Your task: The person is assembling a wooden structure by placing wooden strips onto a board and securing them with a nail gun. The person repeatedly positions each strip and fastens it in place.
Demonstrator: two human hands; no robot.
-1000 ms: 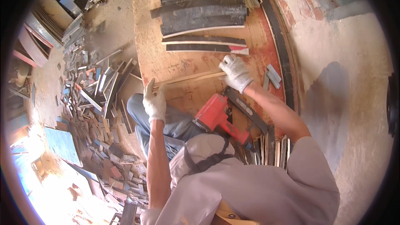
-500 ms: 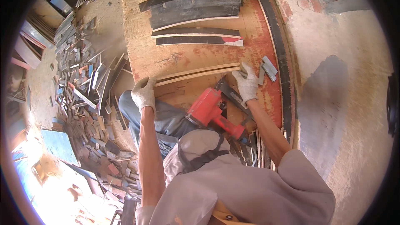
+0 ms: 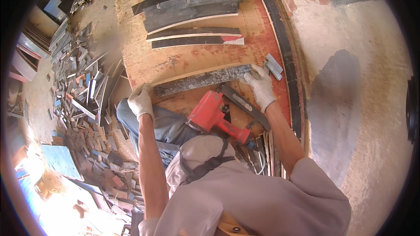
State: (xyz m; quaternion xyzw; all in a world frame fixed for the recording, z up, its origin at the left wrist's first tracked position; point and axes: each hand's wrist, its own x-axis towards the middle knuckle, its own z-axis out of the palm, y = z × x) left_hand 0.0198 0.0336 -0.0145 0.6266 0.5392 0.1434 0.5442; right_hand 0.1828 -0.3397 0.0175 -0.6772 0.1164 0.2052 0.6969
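Note:
Between my hands is a plywood strip (image 3: 199, 81) with a worn dark face turned upward; a second pale strip edge (image 3: 188, 73) shows along its far side. My left hand (image 3: 141, 102), in a pale work glove, is closed on the left end. The right end is gripped by my gloved right hand (image 3: 260, 86), fingers over the far edge and thumb on the near side. Just nearer than the strip, a red nail gun (image 3: 206, 112) with a black magazine (image 3: 243, 102) lies by my knee, touched by neither hand.
Dark-faced plywood strips (image 3: 192, 11) lie in rows on the far part of the wooden worktop (image 3: 170, 63). Small grey offcuts (image 3: 274, 67) sit beyond my right hand. Scrap wood (image 3: 98, 100) heaps the floor at left. A concrete floor (image 3: 372, 83) borders the worktop at right.
The held strips, seen edge-on before, have tipped so that one's dark face shows. Both hands keep their grip at the ends. The whole view has shifted slightly.

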